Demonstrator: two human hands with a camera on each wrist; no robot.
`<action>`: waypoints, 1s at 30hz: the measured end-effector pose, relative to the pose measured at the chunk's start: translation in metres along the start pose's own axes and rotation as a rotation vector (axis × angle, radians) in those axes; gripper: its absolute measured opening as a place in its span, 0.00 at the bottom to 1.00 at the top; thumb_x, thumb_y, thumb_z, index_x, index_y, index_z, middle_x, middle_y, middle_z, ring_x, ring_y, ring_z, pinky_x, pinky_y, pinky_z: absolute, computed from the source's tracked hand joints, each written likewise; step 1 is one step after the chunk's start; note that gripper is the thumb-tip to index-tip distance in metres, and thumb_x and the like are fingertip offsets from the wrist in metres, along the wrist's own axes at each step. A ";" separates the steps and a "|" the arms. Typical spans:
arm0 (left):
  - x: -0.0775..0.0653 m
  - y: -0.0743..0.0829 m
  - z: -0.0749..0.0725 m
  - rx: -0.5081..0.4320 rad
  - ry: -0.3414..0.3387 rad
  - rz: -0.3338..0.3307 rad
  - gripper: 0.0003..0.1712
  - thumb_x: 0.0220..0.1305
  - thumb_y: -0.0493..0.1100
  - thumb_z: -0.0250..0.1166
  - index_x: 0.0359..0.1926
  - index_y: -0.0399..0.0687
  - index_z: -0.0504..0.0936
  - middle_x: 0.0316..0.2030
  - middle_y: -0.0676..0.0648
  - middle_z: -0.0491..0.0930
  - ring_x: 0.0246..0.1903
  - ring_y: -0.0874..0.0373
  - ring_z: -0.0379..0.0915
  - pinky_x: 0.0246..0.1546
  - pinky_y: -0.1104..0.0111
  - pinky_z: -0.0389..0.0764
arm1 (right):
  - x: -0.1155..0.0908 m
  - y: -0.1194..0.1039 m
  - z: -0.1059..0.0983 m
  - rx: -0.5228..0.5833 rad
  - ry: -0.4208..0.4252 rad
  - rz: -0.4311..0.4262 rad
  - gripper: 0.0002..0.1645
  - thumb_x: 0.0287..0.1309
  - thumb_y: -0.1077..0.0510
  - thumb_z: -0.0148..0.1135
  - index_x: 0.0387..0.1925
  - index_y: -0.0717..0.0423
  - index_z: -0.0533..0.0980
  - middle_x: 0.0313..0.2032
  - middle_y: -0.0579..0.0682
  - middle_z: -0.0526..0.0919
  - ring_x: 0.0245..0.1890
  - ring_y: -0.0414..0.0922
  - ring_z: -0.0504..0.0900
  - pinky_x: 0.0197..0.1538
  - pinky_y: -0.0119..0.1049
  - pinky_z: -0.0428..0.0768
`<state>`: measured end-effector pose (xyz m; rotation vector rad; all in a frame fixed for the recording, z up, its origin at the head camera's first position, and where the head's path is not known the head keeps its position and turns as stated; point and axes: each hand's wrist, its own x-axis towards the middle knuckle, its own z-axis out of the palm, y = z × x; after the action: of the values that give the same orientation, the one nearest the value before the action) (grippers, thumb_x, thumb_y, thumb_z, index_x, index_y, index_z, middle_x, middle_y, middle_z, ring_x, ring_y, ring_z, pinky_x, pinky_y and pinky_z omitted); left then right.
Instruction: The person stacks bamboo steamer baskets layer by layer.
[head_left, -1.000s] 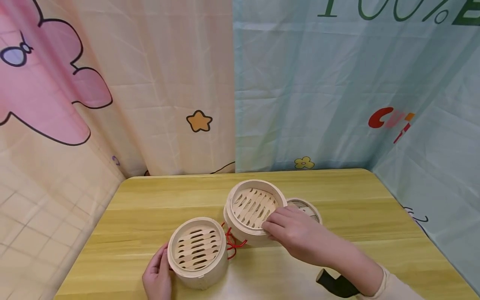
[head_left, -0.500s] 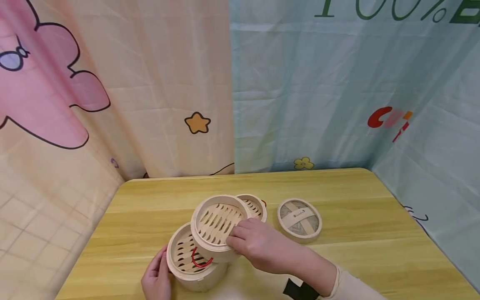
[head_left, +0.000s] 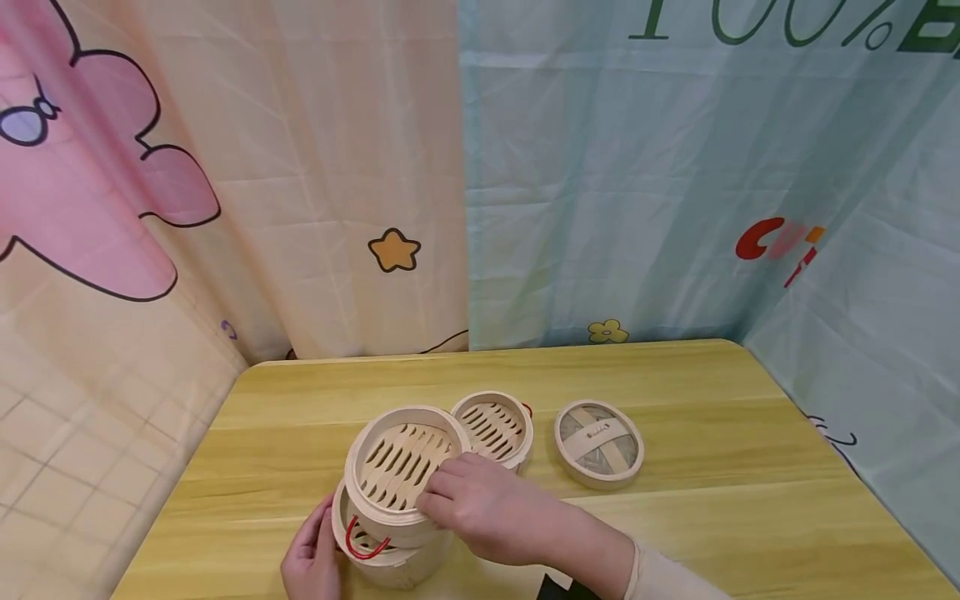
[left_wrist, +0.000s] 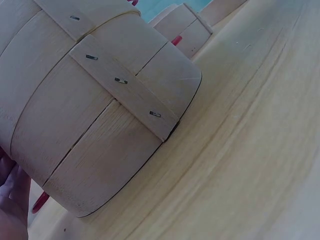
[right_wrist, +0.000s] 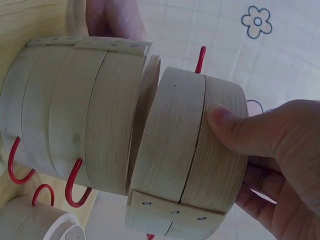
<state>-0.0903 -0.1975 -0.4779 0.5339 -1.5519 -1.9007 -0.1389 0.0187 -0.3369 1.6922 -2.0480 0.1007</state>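
Observation:
Two stacked bamboo steamer baskets (head_left: 401, 571) stand at the table's front left; their sides with red loop handles show in the right wrist view. My left hand (head_left: 311, 554) holds the stack's left side, its fingers mostly hidden in the left wrist view. Another bamboo steamer basket (head_left: 408, 521), slatted inside, is in my right hand (head_left: 480, 508). The thumb presses its outer wall (right_wrist: 170, 135) and the fingers reach over the rim. This basket is tilted over the stack, with a wedge-shaped gap between their rims in the right wrist view.
A smaller steamer basket (head_left: 491, 425) sits just behind, partly covered by the held one. To its right lies a round woven bamboo lid (head_left: 598, 444) with a crossed band. The wooden table (head_left: 712, 500) is bordered by printed curtains (head_left: 600, 167).
My right hand has carried its basket leftward and toward me, from over the small basket to over the stack. The small basket and lid have come into full view. My left hand stays put.

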 end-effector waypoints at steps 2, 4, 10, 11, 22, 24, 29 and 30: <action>0.000 0.000 0.000 0.009 -0.002 0.004 0.10 0.63 0.36 0.58 0.40 0.45 0.85 0.30 0.61 0.83 0.25 0.70 0.75 0.24 0.82 0.73 | 0.002 -0.002 0.002 0.001 -0.007 0.003 0.07 0.54 0.61 0.57 0.35 0.49 0.77 0.33 0.40 0.76 0.37 0.38 0.73 0.43 0.29 0.72; 0.001 0.000 0.000 0.010 -0.004 0.007 0.10 0.63 0.35 0.58 0.40 0.45 0.85 0.31 0.61 0.83 0.28 0.71 0.76 0.27 0.83 0.73 | 0.004 -0.004 0.003 -0.002 -0.011 0.005 0.06 0.54 0.61 0.57 0.35 0.49 0.77 0.33 0.40 0.76 0.37 0.38 0.73 0.43 0.28 0.71; 0.000 0.000 -0.001 -0.026 -0.002 0.004 0.12 0.62 0.33 0.58 0.36 0.52 0.86 0.29 0.60 0.83 0.29 0.72 0.77 0.30 0.83 0.74 | 0.009 -0.007 0.007 -0.020 -0.015 0.008 0.05 0.54 0.61 0.57 0.33 0.48 0.76 0.31 0.39 0.75 0.36 0.37 0.73 0.39 0.27 0.70; -0.001 0.000 -0.001 -0.035 -0.005 0.001 0.13 0.62 0.33 0.58 0.35 0.54 0.86 0.29 0.60 0.83 0.28 0.71 0.77 0.29 0.83 0.74 | 0.009 -0.008 0.008 -0.019 -0.013 0.007 0.05 0.54 0.61 0.57 0.33 0.48 0.76 0.31 0.39 0.75 0.36 0.37 0.73 0.39 0.27 0.70; -0.001 -0.004 -0.002 -0.097 -0.004 0.003 0.20 0.62 0.30 0.56 0.31 0.62 0.84 0.24 0.58 0.82 0.19 0.69 0.74 0.19 0.81 0.74 | 0.015 -0.012 0.011 -0.053 0.010 -0.014 0.05 0.52 0.61 0.58 0.30 0.47 0.75 0.31 0.38 0.76 0.34 0.37 0.73 0.37 0.26 0.70; -0.001 -0.005 -0.003 -0.113 -0.009 0.011 0.21 0.62 0.29 0.56 0.31 0.62 0.84 0.24 0.58 0.82 0.18 0.69 0.74 0.19 0.82 0.73 | 0.017 -0.014 0.011 -0.067 0.007 -0.020 0.05 0.51 0.61 0.58 0.30 0.47 0.75 0.30 0.38 0.75 0.33 0.37 0.73 0.37 0.26 0.70; -0.001 -0.005 -0.002 -0.118 -0.004 0.005 0.21 0.61 0.29 0.56 0.30 0.63 0.84 0.23 0.58 0.81 0.19 0.69 0.73 0.19 0.82 0.73 | 0.020 -0.018 0.011 -0.109 -0.011 -0.021 0.06 0.49 0.61 0.58 0.31 0.47 0.74 0.29 0.39 0.74 0.33 0.38 0.73 0.37 0.27 0.69; -0.002 -0.005 -0.002 -0.118 -0.003 0.000 0.21 0.62 0.29 0.56 0.30 0.63 0.84 0.22 0.58 0.81 0.19 0.69 0.73 0.19 0.82 0.73 | 0.020 -0.018 0.012 -0.119 -0.008 -0.022 0.06 0.49 0.61 0.58 0.30 0.47 0.74 0.28 0.39 0.74 0.33 0.38 0.73 0.37 0.27 0.69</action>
<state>-0.0886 -0.1975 -0.4837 0.4796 -1.4307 -1.9790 -0.1278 -0.0079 -0.3433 1.6437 -1.9994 -0.0350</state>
